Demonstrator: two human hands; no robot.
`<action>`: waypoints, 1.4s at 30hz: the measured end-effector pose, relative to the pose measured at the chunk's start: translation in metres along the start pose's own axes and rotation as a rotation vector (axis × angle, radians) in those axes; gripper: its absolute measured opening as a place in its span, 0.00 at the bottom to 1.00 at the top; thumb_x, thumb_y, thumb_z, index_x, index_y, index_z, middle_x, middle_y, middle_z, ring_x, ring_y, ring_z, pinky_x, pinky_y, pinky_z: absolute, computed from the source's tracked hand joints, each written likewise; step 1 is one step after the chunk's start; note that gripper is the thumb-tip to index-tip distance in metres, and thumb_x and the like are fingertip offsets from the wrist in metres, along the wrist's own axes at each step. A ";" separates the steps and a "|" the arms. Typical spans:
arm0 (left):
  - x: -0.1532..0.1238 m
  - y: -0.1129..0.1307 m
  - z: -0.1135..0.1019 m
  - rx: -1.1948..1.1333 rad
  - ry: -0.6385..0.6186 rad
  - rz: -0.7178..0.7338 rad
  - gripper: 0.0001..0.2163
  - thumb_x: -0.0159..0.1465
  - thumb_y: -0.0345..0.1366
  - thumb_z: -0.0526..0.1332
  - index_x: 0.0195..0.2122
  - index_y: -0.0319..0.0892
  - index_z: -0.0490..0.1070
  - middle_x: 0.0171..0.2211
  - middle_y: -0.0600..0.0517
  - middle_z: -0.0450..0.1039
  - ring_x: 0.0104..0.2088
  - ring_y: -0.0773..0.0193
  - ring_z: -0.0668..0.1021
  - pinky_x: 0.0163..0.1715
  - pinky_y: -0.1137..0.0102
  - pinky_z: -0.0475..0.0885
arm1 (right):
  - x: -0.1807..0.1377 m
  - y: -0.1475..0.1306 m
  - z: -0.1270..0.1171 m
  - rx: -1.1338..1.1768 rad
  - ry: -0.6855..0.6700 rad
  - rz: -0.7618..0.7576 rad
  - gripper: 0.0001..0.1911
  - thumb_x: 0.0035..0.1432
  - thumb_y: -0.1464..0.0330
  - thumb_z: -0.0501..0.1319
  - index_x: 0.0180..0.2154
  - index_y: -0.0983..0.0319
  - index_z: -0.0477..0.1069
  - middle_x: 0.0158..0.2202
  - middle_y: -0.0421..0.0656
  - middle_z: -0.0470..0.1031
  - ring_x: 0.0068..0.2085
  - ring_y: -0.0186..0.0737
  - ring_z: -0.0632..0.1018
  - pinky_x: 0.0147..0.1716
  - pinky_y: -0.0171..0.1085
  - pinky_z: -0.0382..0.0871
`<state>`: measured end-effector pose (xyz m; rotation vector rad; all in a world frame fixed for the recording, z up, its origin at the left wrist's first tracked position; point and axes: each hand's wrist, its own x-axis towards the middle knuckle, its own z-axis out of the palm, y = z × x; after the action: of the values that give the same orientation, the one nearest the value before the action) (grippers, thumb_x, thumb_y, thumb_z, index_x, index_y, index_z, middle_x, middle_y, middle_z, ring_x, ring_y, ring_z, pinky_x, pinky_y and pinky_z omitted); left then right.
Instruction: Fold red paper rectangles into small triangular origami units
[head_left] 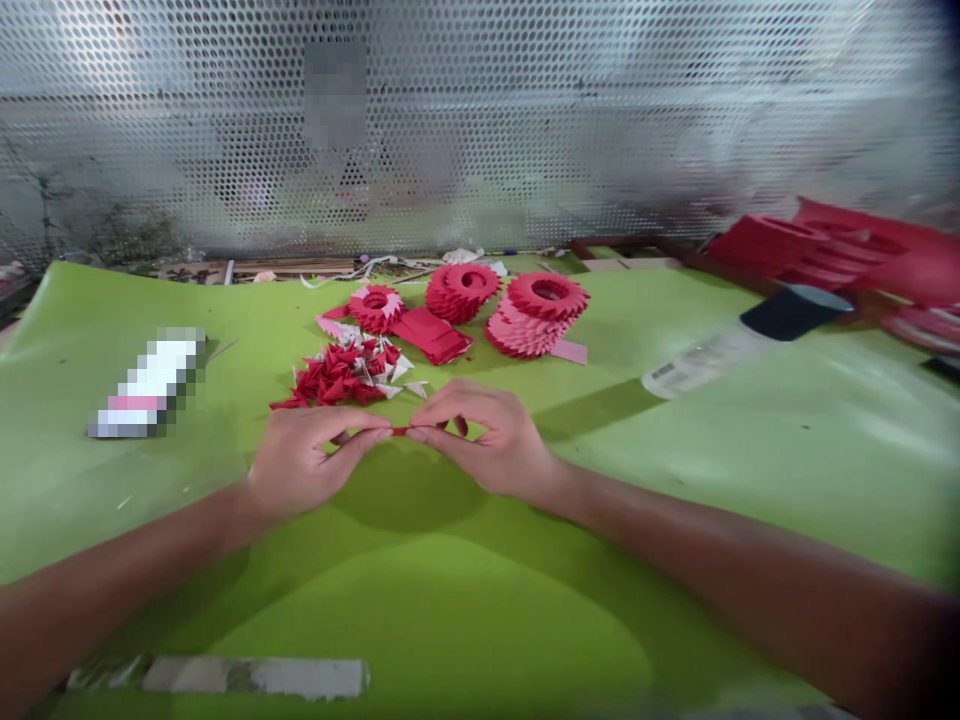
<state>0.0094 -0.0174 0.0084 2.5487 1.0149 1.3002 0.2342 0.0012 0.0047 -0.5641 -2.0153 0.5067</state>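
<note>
My left hand point(304, 458) and my right hand point(491, 440) meet over the green table cover point(465, 600), fingertips pinched together on a small red folded paper piece point(401, 431). Just beyond my hands lies a heap of small red and white folded paper pieces point(345, 375). Behind it are flat red paper slips point(431, 335) and three stacks of red paper rings: a small one point(375, 305), a middle one point(461, 290) and a larger pink-red one point(536, 315).
A blurred white object point(150, 385) lies at the left. A white bottle with a dark cap point(742, 340) lies on its side at the right, red trays point(847, 255) behind it. A perforated metal screen point(480, 120) closes the back. A pale strip point(255, 677) lies at the near edge.
</note>
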 end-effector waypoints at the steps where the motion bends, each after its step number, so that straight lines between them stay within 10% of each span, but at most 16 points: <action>1: 0.000 -0.001 0.001 -0.005 -0.008 -0.007 0.09 0.70 0.38 0.62 0.36 0.43 0.82 0.29 0.54 0.84 0.23 0.70 0.83 0.22 0.79 0.77 | 0.000 0.000 0.000 0.001 -0.002 0.005 0.02 0.60 0.75 0.68 0.34 0.64 0.79 0.31 0.43 0.82 0.30 0.33 0.79 0.29 0.32 0.75; 25: 0.000 0.001 0.004 0.036 -0.020 0.076 0.11 0.71 0.37 0.60 0.34 0.41 0.80 0.27 0.54 0.84 0.21 0.70 0.81 0.19 0.79 0.74 | -0.002 0.003 0.004 -0.045 -0.062 -0.042 0.04 0.65 0.73 0.64 0.38 0.63 0.78 0.33 0.44 0.82 0.32 0.35 0.79 0.32 0.34 0.77; 42: 0.000 -0.001 0.005 -0.191 -0.115 -0.292 0.10 0.69 0.41 0.62 0.37 0.42 0.81 0.25 0.53 0.82 0.16 0.71 0.74 0.12 0.77 0.65 | -0.003 0.006 0.004 -0.075 -0.095 0.139 0.06 0.67 0.71 0.62 0.39 0.63 0.77 0.35 0.44 0.81 0.32 0.35 0.79 0.28 0.32 0.71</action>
<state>0.0128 -0.0160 0.0048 2.2078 1.1273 1.1014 0.2335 0.0034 -0.0025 -0.7427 -2.1019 0.5520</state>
